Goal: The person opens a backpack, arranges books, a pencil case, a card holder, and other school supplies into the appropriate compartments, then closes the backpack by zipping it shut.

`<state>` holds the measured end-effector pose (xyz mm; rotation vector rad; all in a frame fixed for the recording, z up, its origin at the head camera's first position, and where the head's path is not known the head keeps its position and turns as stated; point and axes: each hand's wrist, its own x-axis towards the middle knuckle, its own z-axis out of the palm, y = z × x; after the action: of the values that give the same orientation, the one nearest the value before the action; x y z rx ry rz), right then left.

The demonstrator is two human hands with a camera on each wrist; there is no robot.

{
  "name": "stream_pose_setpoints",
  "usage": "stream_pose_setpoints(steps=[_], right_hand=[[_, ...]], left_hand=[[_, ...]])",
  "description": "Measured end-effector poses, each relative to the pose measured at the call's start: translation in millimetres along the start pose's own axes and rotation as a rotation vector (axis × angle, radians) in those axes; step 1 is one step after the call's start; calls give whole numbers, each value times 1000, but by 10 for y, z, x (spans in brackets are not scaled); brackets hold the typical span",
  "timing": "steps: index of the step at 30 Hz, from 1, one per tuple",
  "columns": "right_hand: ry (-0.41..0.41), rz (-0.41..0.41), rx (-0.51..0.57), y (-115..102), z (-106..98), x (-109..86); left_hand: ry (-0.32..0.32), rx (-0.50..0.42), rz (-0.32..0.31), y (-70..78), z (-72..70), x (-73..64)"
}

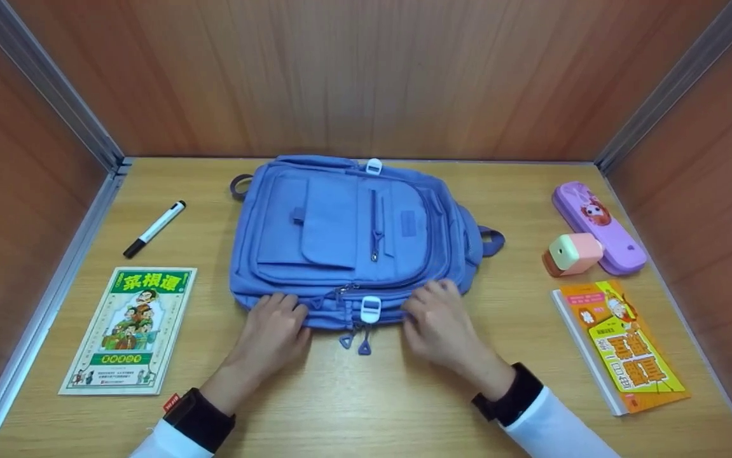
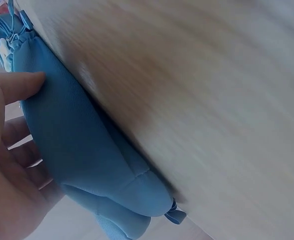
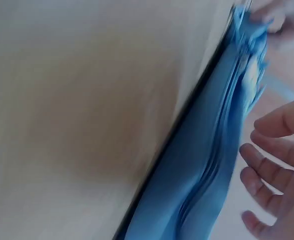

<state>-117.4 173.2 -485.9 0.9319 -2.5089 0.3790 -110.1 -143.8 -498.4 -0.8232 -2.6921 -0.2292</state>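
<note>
Well, both hands (image 1: 273, 326) (image 1: 440, 323) are at a rounded, ribbed-fabric backpack (image 1: 334, 222).

- Table (image 1: 366, 407): pale wood grain
- Bag (image 1: 331, 222): blue, lying flat, middle
- Pen (image 1: 157, 226): left, slanted
- Green book (image 1: 129, 331): nearer than pen, face up
- Orange book (image 1: 623, 350): right, face up
- Case (image 1: 600, 228): purple, beyond orange book
- Block (image 1: 575, 253): pink-and-green, just beside case
</note>
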Motion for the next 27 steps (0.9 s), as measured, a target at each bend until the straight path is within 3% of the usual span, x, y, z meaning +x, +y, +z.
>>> stream_pose_setpoints(steps=[3,7,14,17,21,27], right_hand=[[-19,10,26,-201,48,16],[-108,44,32,-388,109,71],[-249,16,-96,-575,251,119],[-290,40,-139,-625,288,136],[-312,61,-166,-657,311,151],[-274,33,-173,-663,343,123]], left_hand=[[5,-2,4,6,5,10],[-1,-8,-5,15,-4,26],[14,6,-14,25,8,0],[22,9,-13,28,15,0],[32,8,-10,29,17,8],[34,4,-6,33,20,6]])
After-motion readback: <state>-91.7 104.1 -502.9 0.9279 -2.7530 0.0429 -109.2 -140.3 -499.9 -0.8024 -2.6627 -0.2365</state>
